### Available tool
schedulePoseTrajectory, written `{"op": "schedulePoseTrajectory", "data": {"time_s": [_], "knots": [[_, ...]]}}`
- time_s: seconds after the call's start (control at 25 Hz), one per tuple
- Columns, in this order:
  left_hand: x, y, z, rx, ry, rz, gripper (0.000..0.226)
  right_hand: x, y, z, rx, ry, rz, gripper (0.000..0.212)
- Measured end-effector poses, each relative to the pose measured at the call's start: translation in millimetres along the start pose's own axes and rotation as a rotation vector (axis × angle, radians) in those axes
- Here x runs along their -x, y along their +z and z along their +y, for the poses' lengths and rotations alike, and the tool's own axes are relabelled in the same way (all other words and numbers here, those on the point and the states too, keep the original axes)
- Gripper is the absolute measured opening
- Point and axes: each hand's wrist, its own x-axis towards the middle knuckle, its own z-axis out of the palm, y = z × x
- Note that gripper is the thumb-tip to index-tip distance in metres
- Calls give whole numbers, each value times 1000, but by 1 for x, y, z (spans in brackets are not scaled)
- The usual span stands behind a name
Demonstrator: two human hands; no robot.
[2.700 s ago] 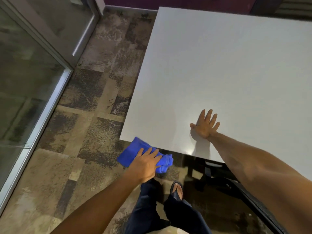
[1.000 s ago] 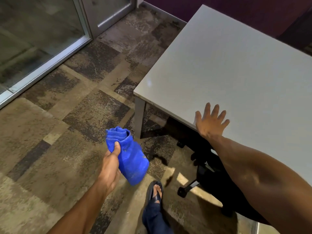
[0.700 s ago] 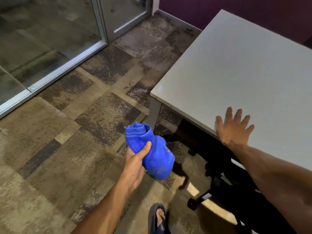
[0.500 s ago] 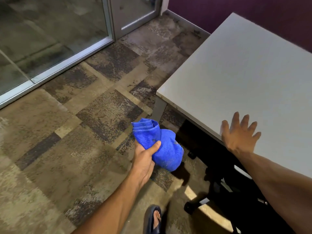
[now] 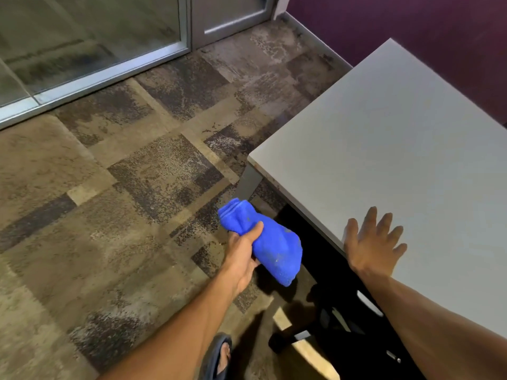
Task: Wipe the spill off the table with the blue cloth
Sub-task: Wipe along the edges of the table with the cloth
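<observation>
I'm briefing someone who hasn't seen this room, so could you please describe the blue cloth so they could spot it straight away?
Start at the grey table on the right and go to its near-left corner. Just off that corner, over the patterned carpet, the left hand grips the blue cloth, bunched and drooping. It is the only bright blue thing in view.

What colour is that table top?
Plain pale grey-white, seen in the head view: the table.
</observation>
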Motion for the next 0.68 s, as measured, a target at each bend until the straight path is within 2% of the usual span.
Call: {"op": "schedulePoseTrajectory", "data": {"time_s": [0.2,0.36,0.44,0.6,0.68], "knots": [[-11,23,-15,-170,11,-12,45,3,-2,0,30,-3,23,77],[-14,50,-15,-207,-47,26,40,1,-4,2,22,-8,28,77],[-16,59,-12,-135,-107,15,44,2,-4,0,22,-5,36,77],[-14,81,-6,243,-138,-56,36,3,-5,-1,-20,16,27,80],[-14,88,-6,165,-89,-39,35,4,-7,-2,-29,19,27,81]]}}
